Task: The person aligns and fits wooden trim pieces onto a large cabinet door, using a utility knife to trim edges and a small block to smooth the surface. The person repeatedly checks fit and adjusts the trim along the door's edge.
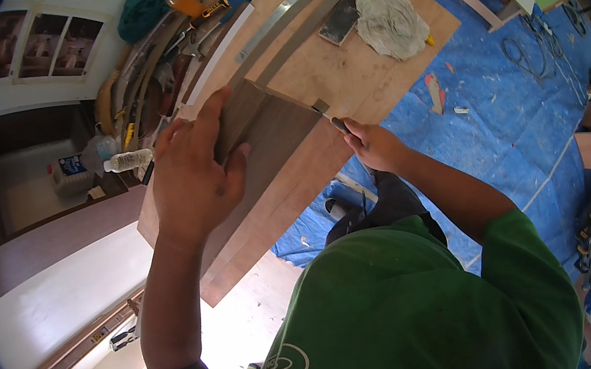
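Observation:
A dark grey-brown wooden board (266, 130) lies along the pale plywood worktop (387, 83). My left hand (196, 164) rests on the board's left side, fingers spread and thumb apart, holding nothing. In my right hand (372, 144) is a slim hand tool (339, 125) with a black handle and a thin metal shaft; its exact kind is too small to tell. The tool's tip is at the board's right end, by a small dark corner piece (319, 106). My right fingers are closed round the handle.
Beyond the board lie a metal straightedge (288, 14), a narrow dark strip (306, 37), a dark rectangular block (342, 20) and a crumpled pale cloth (391, 21). Hand tools (196, 39) and an orange drink bottle (182, 2) crowd the far left. Blue tarpaulin (485, 152) covers the floor.

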A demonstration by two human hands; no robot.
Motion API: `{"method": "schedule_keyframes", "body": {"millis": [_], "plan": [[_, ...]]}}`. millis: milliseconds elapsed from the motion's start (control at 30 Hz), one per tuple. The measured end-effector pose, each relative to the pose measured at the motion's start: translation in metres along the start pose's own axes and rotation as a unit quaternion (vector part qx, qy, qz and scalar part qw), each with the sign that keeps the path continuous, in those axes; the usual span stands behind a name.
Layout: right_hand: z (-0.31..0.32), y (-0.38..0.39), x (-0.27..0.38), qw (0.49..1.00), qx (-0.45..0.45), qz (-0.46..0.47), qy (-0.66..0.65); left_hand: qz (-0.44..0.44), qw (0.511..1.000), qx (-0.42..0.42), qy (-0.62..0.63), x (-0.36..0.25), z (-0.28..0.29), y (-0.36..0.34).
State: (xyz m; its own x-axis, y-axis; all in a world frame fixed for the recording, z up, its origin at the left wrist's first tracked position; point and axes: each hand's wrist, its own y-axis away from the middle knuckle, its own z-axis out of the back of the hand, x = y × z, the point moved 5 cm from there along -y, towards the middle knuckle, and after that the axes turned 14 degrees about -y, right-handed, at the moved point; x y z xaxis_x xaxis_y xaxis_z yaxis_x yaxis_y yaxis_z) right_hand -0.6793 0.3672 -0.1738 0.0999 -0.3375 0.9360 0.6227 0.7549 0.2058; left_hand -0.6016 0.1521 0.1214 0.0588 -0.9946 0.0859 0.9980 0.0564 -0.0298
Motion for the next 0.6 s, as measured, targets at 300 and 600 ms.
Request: {"method": "schedule_keyframes", "body": {"millis": [300,600], "plan": [[0.0,0.001,0.009,1.0,0.002,-0.02,0.001,0.013,1.0,-0.001,-0.009,0.003,-0.002,0.001],[-0.001,0.007,0.004,1.0,-0.008,-0.022,-0.01,0.036,0.998,0.048,0.013,0.003,-0.001,-0.003]]}}
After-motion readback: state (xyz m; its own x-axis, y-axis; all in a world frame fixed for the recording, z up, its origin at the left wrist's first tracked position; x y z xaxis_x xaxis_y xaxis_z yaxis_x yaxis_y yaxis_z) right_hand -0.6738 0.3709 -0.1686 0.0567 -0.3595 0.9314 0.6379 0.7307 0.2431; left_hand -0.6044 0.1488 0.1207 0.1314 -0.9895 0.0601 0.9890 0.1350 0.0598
